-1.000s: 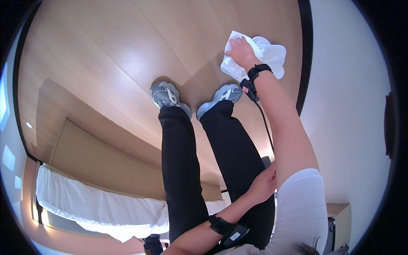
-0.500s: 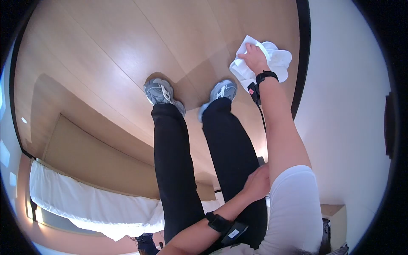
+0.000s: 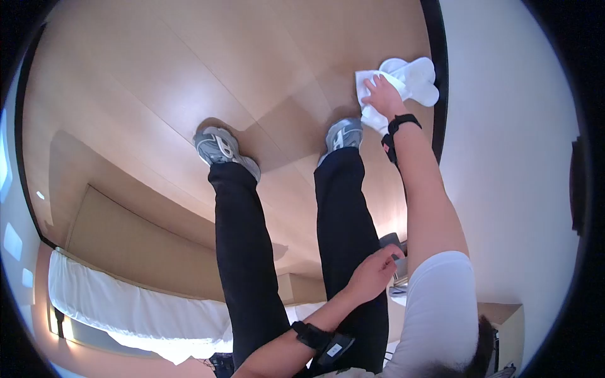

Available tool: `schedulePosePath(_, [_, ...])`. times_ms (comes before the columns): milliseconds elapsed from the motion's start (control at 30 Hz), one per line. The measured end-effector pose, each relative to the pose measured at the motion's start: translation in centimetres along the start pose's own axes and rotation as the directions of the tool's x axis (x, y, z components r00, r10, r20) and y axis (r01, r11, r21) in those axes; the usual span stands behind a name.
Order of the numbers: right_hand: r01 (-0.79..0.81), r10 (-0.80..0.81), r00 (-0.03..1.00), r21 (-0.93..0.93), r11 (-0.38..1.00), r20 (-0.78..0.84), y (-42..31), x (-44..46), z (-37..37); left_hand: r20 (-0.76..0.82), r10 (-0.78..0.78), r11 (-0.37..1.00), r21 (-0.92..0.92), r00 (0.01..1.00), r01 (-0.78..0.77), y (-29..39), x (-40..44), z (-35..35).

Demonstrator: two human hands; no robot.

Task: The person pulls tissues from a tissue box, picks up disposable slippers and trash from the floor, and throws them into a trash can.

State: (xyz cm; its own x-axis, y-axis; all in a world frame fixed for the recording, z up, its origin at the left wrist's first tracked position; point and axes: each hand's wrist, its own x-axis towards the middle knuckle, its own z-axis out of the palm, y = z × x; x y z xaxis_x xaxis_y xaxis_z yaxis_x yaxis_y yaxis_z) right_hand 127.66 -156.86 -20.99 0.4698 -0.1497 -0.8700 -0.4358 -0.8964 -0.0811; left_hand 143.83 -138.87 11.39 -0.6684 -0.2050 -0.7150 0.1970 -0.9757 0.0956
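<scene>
1. There it was, front and centre for me: a white fabric bundle [image 3: 409, 80], by the right shoe and the wall's foot. One squared flap [image 3: 364, 82] poked out on the left, rounded ends [image 3: 423, 82] on the right. Lying or lifted? I couldn't tell.
2. And my right hand [image 3: 384, 97] was on it! Fingers fanned across the fabric, thumb well apart; whether they pinched a fold or only pressed, I couldn't tell.
3. So the step in hand, as I judged it, was handling that bundle, right hand only. Any move from there called for a sure hold on flap and rounded ends together, clear of the shoe.
4. Just beside the fabric sat the right shoe [image 3: 345, 135]; on the other side, the dark baseboard [image 3: 437, 38] ran along the pale wall [image 3: 504, 157].
5. Down below, my left hand [image 3: 372, 277] hung bent at the wrist, fingers loosely curled, by a dark grey object [image 3: 391, 240]. Touching? No telling from my end.
6. Farther out: the left shoe [image 3: 217, 148] on the wood floor [image 3: 283, 75], and white bedding [image 3: 138, 309] at lower left.
</scene>
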Motion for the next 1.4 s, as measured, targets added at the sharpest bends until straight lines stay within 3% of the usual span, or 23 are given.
schedulePosePath(233, [-0.016,0.019,0.992,0.021,1.000,-0.127,0.0,-0.2,0.5,-0.037,0.041,0.995,-0.092,0.999,-0.044,-0.5,1.1,0.7])
schedulePosePath(433, [0.036,-0.066,0.953,-0.108,0.994,-0.297,1.7,-0.9,1.2,-0.098,0.044,0.991,-0.124,0.994,-0.056,0.5,1.6,0.6])
schedulePosePath(533, [-0.044,-0.035,0.915,-0.185,0.982,-0.403,2.3,-1.2,1.2,-0.067,0.015,0.991,-0.132,0.998,-0.024,0.2,2.1,1.3])
schedulePosePath(767, [0.069,-0.101,0.947,-0.112,0.991,-0.306,2.2,-1.8,0.4,-0.120,0.047,0.988,-0.141,0.992,-0.064,0.4,2.5,0.9])
schedulePosePath(867, [0.233,-0.260,0.943,-0.147,0.961,-0.209,1.6,-2.4,-0.1,-0.120,0.037,0.985,-0.163,0.992,-0.056,0.7,2.6,1.1])
schedulePosePath(967, [0.259,-0.283,0.955,-0.214,0.942,-0.091,1.4,-2.9,-0.7,-0.118,0.038,0.988,-0.147,0.992,-0.055,0.7,2.8,1.2])
schedulePosePath(1133, [0.193,-0.205,0.975,-0.128,0.973,-0.088,0.7,-3.6,-0.5,-0.096,0.063,0.984,-0.159,0.993,-0.078,1.0,3.3,1.2])
schedulePosePath(1233, [0.148,-0.180,0.972,-0.196,0.969,-0.152,-0.5,-3.2,2.0,-0.152,0.079,0.974,-0.198,0.985,-0.109,0.8,3.3,1.3])
schedulePosePath(1267, [0.174,-0.217,0.945,-0.186,0.967,-0.245,-0.9,-3.2,3.1,-0.150,0.079,0.974,-0.197,0.985,-0.108,0.7,3.2,1.2])
schedulePosePath(1333, [0.197,-0.248,0.907,-0.176,0.964,-0.340,-1.3,-3.4,4.1,-0.290,0.109,0.934,-0.296,0.951,-0.198,0.7,3.3,0.9])
schedulePosePath(1400, [0.161,-0.165,0.890,-0.046,0.986,-0.424,-1.7,-4.2,4.9,-0.349,0.097,0.923,-0.318,0.932,-0.215,1.1,3.0,0.4])
